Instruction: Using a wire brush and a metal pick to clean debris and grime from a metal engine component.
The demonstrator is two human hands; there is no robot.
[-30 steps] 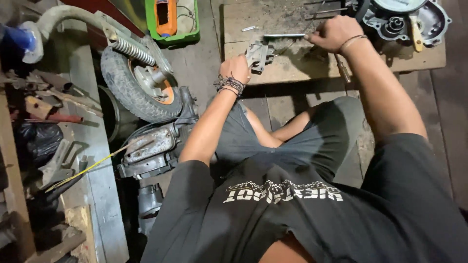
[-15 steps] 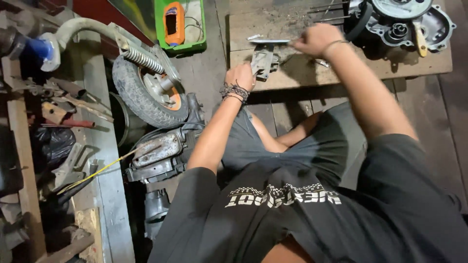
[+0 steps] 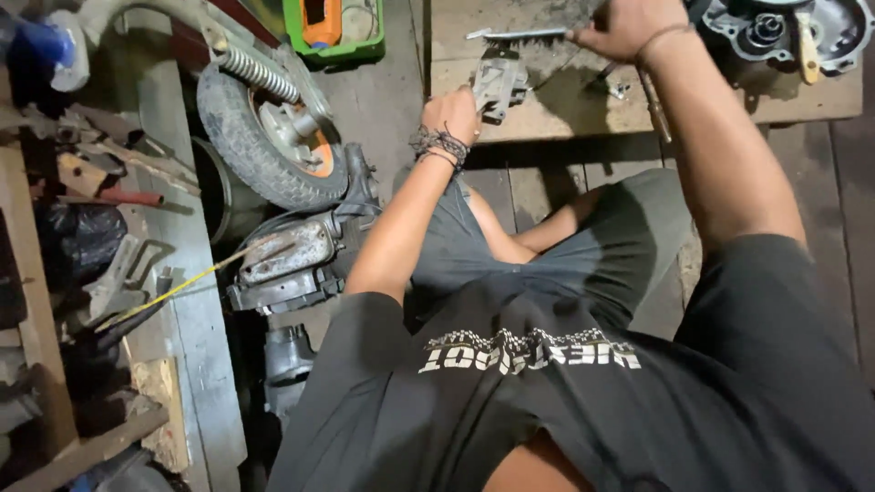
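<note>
My left hand [image 3: 453, 114], with dark bracelets on its wrist, grips the near side of a small grey metal engine part [image 3: 498, 84] lying on a dusty wooden board [image 3: 547, 109]. At the top of the view, my right hand [image 3: 622, 27] is closed around the handle end of a long metal tool [image 3: 512, 35] that points left, just beyond the metal part. I sit on the floor in a dark shirt and shorts, my knees bent under both arms.
A grey engine casing [image 3: 784, 32] lies on the board's far right. A small wheel with a spring shock [image 3: 264, 118] and an engine block [image 3: 287, 264] stand at my left. A green tray holding an orange device [image 3: 333, 27] sits beyond; cluttered wooden shelves [image 3: 82, 228] line the left side.
The view has shifted closer and further over the board. My right hand moved up and right with the tool, while my left hand stayed on the metal part.
</note>
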